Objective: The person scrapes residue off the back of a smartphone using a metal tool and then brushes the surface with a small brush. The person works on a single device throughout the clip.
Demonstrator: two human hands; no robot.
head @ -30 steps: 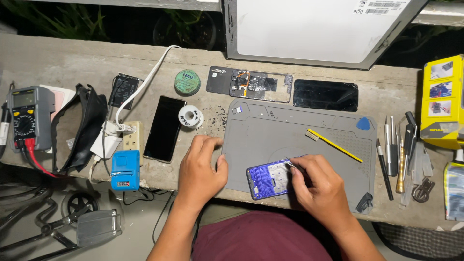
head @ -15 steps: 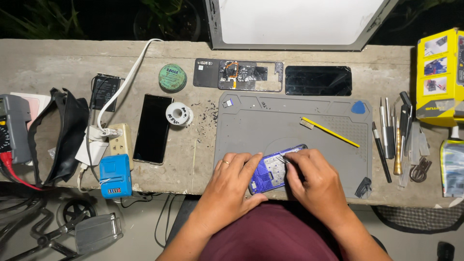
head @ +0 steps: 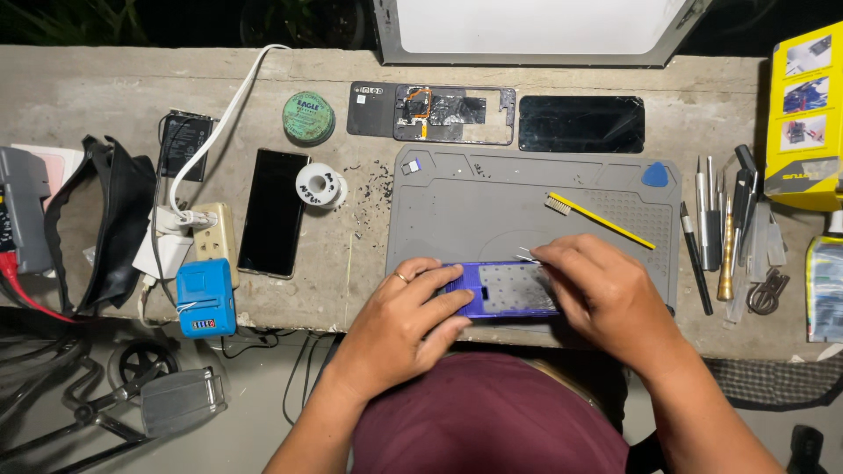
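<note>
Worn concrete bench [head: 88,88], dark surroundings

A purple phone frame [head: 505,290] lies on a grey mat [head: 492,206] beside a yellow-handled brush [head: 600,220].

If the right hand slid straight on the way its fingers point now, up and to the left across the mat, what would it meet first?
The right hand holds a thin metal tool over the purple phone frame. Up-left lies bare grey mat; the first object is probably the small chip at the mat's corner, though the exact line is uncertain.

2 hands [head: 399,320] – 1 mat [head: 492,206], 1 brush [head: 597,219], 3 phones [head: 272,211], 1 solder spool [head: 318,185].
</note>
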